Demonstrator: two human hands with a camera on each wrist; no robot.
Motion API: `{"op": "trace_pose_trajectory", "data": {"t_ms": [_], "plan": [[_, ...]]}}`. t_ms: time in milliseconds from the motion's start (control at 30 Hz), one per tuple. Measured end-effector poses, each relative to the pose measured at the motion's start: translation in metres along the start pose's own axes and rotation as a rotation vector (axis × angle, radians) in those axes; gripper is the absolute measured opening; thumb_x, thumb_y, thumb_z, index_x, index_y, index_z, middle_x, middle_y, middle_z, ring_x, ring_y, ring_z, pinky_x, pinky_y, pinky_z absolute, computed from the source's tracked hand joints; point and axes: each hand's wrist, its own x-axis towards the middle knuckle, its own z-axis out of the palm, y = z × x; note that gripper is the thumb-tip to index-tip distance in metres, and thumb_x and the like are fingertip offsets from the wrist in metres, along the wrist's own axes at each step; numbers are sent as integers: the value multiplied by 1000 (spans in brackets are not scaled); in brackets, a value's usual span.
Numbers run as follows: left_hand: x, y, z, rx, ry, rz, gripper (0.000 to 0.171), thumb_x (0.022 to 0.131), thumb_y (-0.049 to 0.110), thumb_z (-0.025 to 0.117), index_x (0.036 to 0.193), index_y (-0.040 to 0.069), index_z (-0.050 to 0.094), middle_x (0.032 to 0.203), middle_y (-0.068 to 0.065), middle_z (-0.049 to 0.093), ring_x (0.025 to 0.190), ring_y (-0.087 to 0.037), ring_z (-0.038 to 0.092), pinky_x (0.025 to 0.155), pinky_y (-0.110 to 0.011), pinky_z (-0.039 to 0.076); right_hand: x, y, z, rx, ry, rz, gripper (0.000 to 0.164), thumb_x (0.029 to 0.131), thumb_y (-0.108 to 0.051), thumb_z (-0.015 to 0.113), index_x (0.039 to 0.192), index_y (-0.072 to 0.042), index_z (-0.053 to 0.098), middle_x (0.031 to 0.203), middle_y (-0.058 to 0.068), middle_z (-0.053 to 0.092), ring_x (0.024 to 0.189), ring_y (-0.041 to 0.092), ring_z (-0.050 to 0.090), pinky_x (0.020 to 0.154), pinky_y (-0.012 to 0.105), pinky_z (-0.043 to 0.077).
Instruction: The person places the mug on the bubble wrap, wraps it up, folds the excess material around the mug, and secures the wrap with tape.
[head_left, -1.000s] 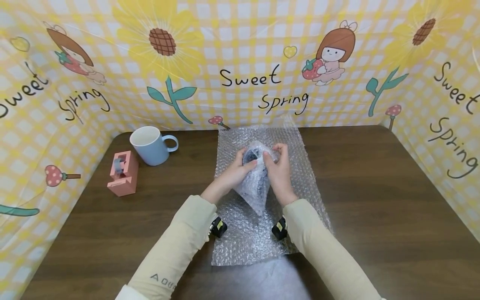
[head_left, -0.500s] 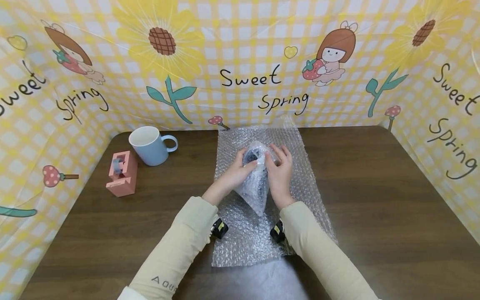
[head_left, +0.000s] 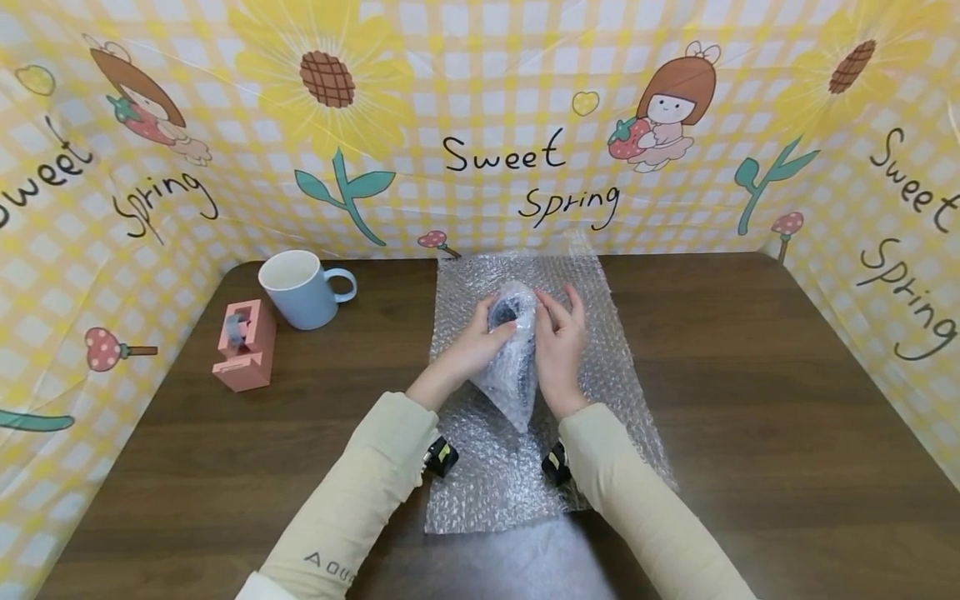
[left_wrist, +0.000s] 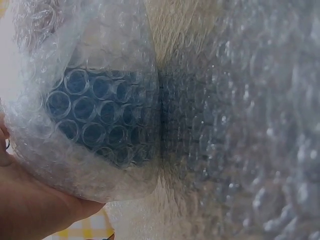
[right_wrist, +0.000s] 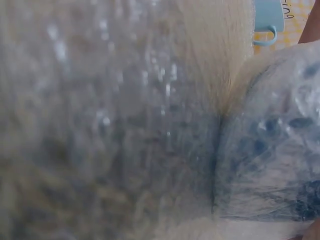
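Bubble-wrapped bundle at the table's middle, toward the far edge, pointed end toward the near edge, rounded opening away. Dark blue thing inside, seen through the bubbles; what it is, can't tell. Left hand clamped round the bundle's left side, thumb on top by the opening, fingers along the outer side. Right hand at the right side of the opening: thumb and forefinger tips together, pinching the wrap there; other fingers spread and raised off it.

Under the bundle, bubble wrap sheet lying flat, longer way far-to-near, far right corner up against the cloth. Blue mug, white inside, upright near the far left corner, handle to the right. Pink tape dispenser just beside it, by the left edge. Table dark wood grain.

Cream sleeves on both arms, black camera at each wrist. Yellow-and-white checked cloth round far, left and right sides: sunflowers, cartoon figures with strawberries, "Sweet Spring".
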Motion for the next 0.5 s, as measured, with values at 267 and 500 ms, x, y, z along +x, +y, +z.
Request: {"op": "trace_pose_trajectory", "data": {"t_ms": [267, 500], "plan": [[1, 0, 3, 3, 27, 6, 67, 98, 27, 44, 152, 10, 8, 158, -23, 13, 147, -36, 14, 120, -51, 15, 3, 2, -8, -46, -65, 74, 35, 100, -20, 49, 130, -7, 58, 108, 16, 68, 60, 6, 46, 54, 15, 38], [5, -1, 1, 1, 13, -11, 69, 97, 29, 44, 152, 10, 7, 159, -21, 12, 147, -36, 13, 119, -52, 14, 13, -6, -15, -138, -175, 157, 37, 98, -20, 48, 130, -4, 58, 107, 17, 68, 62, 5, 45, 53, 16, 37]]}}
